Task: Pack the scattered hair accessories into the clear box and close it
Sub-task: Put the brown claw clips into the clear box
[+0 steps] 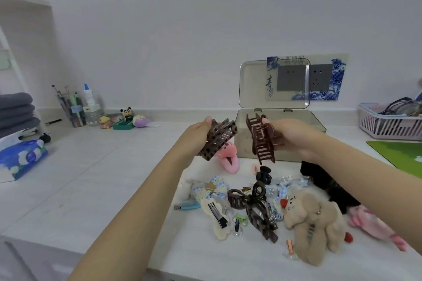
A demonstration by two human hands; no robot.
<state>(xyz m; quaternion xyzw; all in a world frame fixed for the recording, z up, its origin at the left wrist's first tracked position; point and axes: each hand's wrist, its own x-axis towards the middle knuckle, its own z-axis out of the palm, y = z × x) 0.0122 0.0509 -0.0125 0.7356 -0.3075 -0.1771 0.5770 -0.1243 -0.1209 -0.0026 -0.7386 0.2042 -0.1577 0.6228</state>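
At a white table strewn with hair accessories, I hold a claw clip in each hand just short of the clear plastic box, whose hinged lid stands upright against the wall. My left hand is closed round a brown spotted rectangular claw clip, its long axis slanting up toward the box; my right hand is clamped on a dark reddish-brown ladder-toothed claw clip, which hangs nearly upright in front of the box's near wall. The open box lies straight beyond both hands, and the right hand is the nearer, its clip already level with the rim, so I judge that clip will go in first with a short lift forward, the left one following from the box's left side. Below my hands the rest waits on the table: a pink plush clip, a small black claw clip, a big brown bow-shaped claw clip, a beige plush bear clip, a blue checked bow, a cream flat snap clip. The box floor is hard to make out through its cloudy wall, so I cannot tell what it holds; my right forearm covers part of a black fuzzy piece, and a pink plush thing beside it is blurred.
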